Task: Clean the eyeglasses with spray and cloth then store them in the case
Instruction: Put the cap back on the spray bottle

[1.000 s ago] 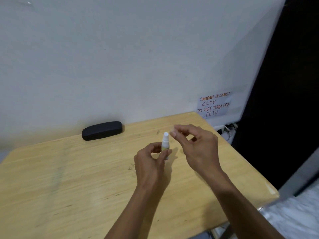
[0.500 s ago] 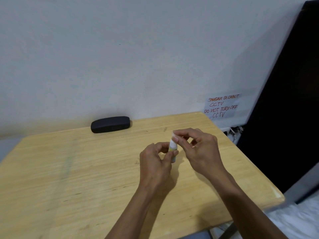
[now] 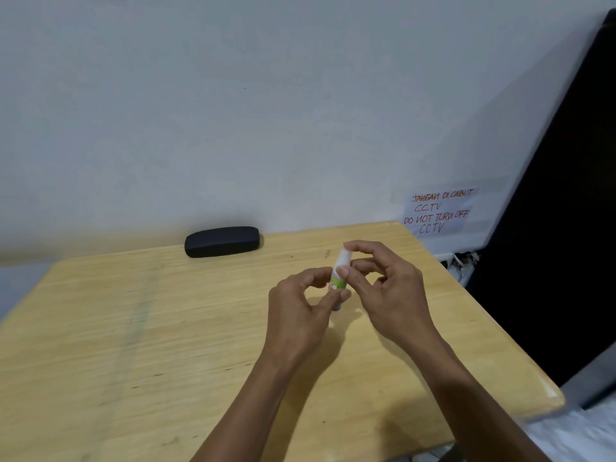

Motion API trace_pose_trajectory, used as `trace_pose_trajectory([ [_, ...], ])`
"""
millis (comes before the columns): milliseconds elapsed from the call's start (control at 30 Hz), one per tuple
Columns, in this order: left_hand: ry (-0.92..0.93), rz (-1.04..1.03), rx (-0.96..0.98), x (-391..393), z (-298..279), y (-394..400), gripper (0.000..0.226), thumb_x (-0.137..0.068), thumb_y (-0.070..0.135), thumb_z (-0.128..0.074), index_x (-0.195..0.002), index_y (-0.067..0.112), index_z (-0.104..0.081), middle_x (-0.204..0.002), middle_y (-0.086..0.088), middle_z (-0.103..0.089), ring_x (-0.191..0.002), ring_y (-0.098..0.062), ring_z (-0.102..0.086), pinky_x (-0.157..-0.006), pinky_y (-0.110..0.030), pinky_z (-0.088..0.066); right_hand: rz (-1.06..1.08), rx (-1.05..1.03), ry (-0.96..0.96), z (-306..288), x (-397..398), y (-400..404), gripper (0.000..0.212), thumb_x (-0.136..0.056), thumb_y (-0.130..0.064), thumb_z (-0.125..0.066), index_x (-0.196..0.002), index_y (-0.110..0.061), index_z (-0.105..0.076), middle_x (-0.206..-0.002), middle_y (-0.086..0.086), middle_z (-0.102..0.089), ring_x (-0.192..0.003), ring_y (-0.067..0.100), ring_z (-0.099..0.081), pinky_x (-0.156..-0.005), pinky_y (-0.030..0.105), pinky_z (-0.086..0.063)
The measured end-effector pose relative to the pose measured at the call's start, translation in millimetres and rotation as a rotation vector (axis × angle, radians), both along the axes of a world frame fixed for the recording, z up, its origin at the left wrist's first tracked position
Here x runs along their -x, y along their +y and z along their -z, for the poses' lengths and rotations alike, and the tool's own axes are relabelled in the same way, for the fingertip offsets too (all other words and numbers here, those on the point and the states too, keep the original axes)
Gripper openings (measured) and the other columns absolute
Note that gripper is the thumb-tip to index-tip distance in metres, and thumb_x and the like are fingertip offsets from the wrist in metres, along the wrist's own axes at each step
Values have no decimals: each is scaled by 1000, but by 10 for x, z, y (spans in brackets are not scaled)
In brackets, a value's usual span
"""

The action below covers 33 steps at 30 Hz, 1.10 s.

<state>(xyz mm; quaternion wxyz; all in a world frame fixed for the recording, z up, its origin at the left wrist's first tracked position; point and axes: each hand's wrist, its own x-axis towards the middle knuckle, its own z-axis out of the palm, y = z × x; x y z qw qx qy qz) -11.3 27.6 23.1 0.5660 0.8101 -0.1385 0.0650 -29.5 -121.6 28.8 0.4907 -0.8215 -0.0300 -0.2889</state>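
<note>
A small white spray bottle (image 3: 339,275) with a green and orange label stands upright above the wooden table (image 3: 133,345). My left hand (image 3: 300,311) pinches its lower body. My right hand (image 3: 383,288) pinches its top between thumb and forefinger, over the cap. A black eyeglass case (image 3: 221,241), closed, lies at the table's far edge by the wall. No eyeglasses or cloth are in view.
A white wall rises behind the table, with a handwritten paper notice (image 3: 438,211) at the right. A dark panel (image 3: 560,228) stands beyond the table's right edge. Some cables (image 3: 461,260) lie near the far right corner.
My right hand came down from beside the bottle's bare nozzle onto its top, and the top is now covered. The left hand kept its hold on the bottle.
</note>
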Motion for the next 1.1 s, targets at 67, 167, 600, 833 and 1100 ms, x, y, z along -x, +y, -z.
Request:
trace_pose_trajectory([
  [67, -21, -50, -159, -67, 86, 163, 59, -77, 39, -80, -132, 29, -62, -129, 14, -61, -118, -4, -57, -90, -16, -44, 52, -19, -14, 46, -120, 48, 27, -88, -26, -77, -113, -34, -69, -77, -7, -76, -73, 0, -66, -58, 9, -39],
  [167, -38, -172, -465, -204, 234, 523, 67, -87, 51, -65, -147, 31, -44, -158, 5, -37, -145, -17, -31, -116, -37, -32, 108, -22, -19, 124, -377, 121, 28, -89, -26, -76, -114, -35, -68, -81, -10, -74, -81, 1, -68, -68, 22, -47],
  [600, 132, -221, -922, -521, 537, 1082, 72, -95, 65, -13, -157, 29, -14, -168, -4, -4, -154, -24, 5, -123, -54, -2, 174, 139, 61, 94, -1685, 512, 25, -93, -32, -65, -118, -34, -64, -96, -5, -72, -96, 19, -66, -72, 28, -39],
  [833, 129, -242, -930, -523, 570, 1075, 73, -94, 66, -12, -157, 30, -14, -168, -2, -6, -154, -22, 7, -123, -52, 3, 193, 181, 102, 271, -1879, 532, 25, -94, -31, -63, -119, -34, -63, -99, -2, -73, -97, 24, -65, -75, 35, -49],
  [1100, 140, -235, -927, -519, 557, 1080, 73, -94, 65, -13, -157, 29, -14, -168, -3, -7, -154, -24, 6, -123, -54, 0, 211, 214, 108, 286, -1904, 545, 26, -95, -31, -61, -121, -33, -61, -102, -1, -74, -96, 24, -65, -73, 32, -41],
])
